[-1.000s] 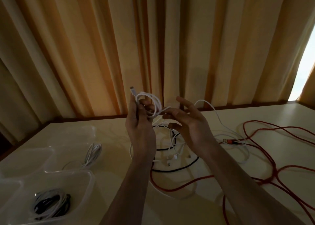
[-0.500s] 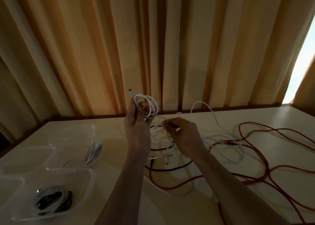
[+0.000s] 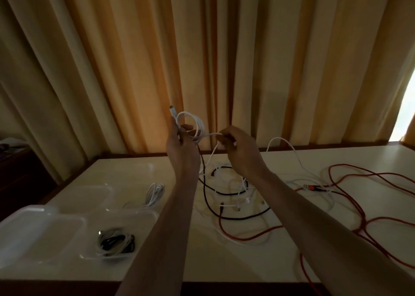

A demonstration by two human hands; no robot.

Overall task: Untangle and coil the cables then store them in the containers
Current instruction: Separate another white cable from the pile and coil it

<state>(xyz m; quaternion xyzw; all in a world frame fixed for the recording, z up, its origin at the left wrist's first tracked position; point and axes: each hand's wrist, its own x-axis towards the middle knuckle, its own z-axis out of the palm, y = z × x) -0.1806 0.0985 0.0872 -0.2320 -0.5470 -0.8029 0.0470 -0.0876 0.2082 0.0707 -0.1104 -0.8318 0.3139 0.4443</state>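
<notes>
My left hand (image 3: 182,146) is raised above the table and grips a small coil of white cable (image 3: 195,125), its plug end sticking up. My right hand (image 3: 238,148) pinches the same white cable just right of the coil, and the cable's free length trails down to the table. Under my hands lies a tangle of white and black cables (image 3: 233,197). A long red cable (image 3: 363,206) sprawls over the right half of the table. A clear container (image 3: 74,230) at the front left holds coiled black and white cables (image 3: 115,244).
A second clear container (image 3: 89,194) stands behind the first, with a coiled white cable (image 3: 155,193) at its right edge. Another white container (image 3: 24,221) sits at the far left. Orange curtains hang behind the cream table (image 3: 224,264).
My right hand has risen from the tangle to the level of the coil and now pinches the cable next to my left hand. The left hand has stayed raised with the coil.
</notes>
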